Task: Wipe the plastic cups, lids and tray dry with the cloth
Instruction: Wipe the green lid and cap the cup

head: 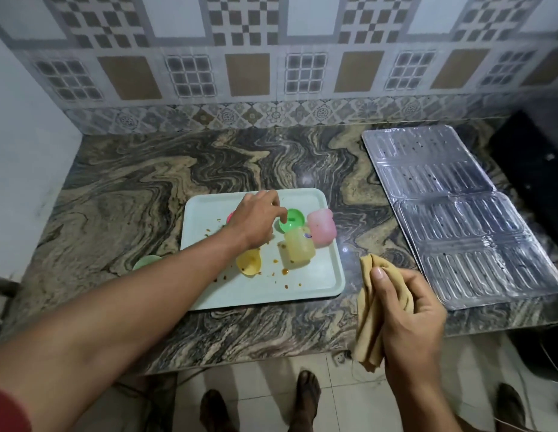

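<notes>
Nearest to me, the person's right hand hangs just off the front edge of the marbled stone surface, its grip closed round a bunched tan cloth whose folds stick out above the thumb and hang below the fist.

The left arm stretches out over a pale green rectangular plastic tray lying on the surface. The tray is spotted with brown crumbs and smears. The left hand hovers above its far half, fingers bent downward, with the fingertips at the rim of a bright green round plastic lid; whether the grip has closed on the lid I cannot tell.

On the tray, a yellow plastic lid sits under the wrist. To its right a translucent yellow plastic cup lies on its side, bearing a small sticker too blurred to read. A translucent pink plastic cup lies just beyond, touching it. A sliver of pink plastic shows behind the left hand.

Left of the tray, a pale green piece of plastic peeks from under the forearm.

Further right lie two ribbed silvery foil sheets, side by side. Patterned wall tiles back the surface.
</notes>
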